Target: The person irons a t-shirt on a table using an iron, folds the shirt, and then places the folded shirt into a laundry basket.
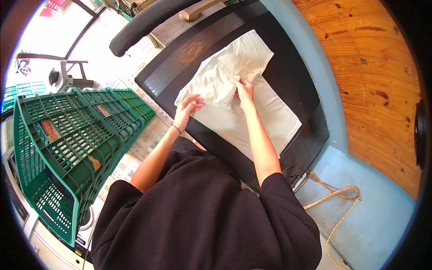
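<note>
A pale, short-sleeved cloth garment point(270, 108) lies partly folded over on a black padded board point(287, 54). My right hand point(244, 91) pinches a fold of the garment near its middle, between thumb and fingers. Over the garment's left edge, my left hand point(188, 107) rests with its fingers spread a little and the palm partly turned up; it does not grip the cloth. One part of the garment points away from me towards the board's far side, and the wider part reaches the near right.
Green plastic crates point(74, 145) are stacked at the left above white appliances. A black padded bar point(148, 25) crosses the far side. At the right are a blue surface point(368, 206) with a yellow cord point(332, 194) and a wooden surface point(374, 84).
</note>
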The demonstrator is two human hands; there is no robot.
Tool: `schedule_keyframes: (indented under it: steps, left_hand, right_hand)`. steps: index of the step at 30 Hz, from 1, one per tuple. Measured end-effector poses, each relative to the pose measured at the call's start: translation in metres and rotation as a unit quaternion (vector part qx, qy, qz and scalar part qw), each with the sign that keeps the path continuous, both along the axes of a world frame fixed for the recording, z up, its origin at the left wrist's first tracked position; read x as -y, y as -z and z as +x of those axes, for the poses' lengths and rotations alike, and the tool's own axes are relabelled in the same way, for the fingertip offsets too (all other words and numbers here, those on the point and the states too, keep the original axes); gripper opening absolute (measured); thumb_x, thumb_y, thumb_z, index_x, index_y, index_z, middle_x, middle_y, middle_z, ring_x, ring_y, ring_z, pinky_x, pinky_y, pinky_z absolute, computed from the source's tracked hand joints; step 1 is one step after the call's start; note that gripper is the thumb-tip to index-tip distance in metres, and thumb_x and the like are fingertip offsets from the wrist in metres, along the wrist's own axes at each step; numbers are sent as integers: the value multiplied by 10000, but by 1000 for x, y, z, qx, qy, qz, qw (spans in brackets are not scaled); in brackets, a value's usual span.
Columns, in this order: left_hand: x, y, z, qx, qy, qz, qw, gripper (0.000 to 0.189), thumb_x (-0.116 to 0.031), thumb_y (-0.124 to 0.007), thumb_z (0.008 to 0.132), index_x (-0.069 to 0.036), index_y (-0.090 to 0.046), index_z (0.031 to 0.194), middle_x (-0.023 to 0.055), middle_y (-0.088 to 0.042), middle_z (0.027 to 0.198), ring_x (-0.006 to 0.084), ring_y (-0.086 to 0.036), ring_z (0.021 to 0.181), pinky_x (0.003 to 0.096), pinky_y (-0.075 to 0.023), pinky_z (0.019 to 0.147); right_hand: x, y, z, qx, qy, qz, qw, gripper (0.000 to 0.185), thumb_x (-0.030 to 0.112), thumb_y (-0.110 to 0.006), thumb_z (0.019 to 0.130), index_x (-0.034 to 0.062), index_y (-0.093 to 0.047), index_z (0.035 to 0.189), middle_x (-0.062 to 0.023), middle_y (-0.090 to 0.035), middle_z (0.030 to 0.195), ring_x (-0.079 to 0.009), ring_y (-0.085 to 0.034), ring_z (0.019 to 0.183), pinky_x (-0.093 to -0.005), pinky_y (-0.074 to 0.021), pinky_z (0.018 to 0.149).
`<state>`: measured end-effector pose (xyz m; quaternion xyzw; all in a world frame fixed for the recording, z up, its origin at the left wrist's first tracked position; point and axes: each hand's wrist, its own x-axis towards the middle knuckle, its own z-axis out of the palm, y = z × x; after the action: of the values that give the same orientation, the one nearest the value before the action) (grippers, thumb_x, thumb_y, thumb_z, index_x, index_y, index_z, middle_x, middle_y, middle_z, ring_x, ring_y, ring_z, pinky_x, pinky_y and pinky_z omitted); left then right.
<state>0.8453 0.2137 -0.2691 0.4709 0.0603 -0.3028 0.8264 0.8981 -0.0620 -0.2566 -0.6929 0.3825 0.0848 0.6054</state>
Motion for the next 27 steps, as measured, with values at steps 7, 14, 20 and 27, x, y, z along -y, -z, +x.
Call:
schedule_keyframes:
  steps: [7, 14, 20, 27]
  left_hand:
    - [10, -7, 6, -187, -37, -227, 955, 686, -410, -463, 1012, 79, -355, 1481, 274, -465, 1488, 366, -489, 1369, 438, -398, 1148]
    - [3, 7, 7, -240, -44, -319, 916, 826, -582, -433, 995, 68, -339, 1496, 276, -456, 1492, 380, -467, 1380, 473, -323, 1195]
    - [-1, 16, 8, -222, 0, -459, 860, 768, -607, -459, 983, -23, -417, 1480, 172, -513, 1481, 330, -480, 1368, 476, -330, 1171]
    - [-5, -2, 12, -202, -40, -198, 958, 492, -316, -571, 975, -65, -531, 1395, 106, -607, 1380, 257, -591, 1234, 450, -427, 1081]
  right_hand:
    - [-17, -20, -2, 122, 0, 256, 959, 247, 40, -672, 837, 3, -684, 1081, -19, -692, 956, -90, -619, 808, -238, -482, 717]
    - [-37, -35, -26, 175, -426, -1, 888, 73, 12, -645, 768, 64, -624, 814, -19, -678, 1022, -141, -602, 910, -299, -473, 834]
    - [-60, -49, -73, 302, -625, -310, 649, 80, 21, -681, 699, 49, -647, 765, -91, -545, 1469, -305, -386, 1460, -532, -283, 1206]
    - [-68, -32, -106, 314, -516, -380, 701, 185, -80, -607, 694, 62, -548, 797, -112, -426, 1572, -318, -301, 1505, -571, -219, 1225]
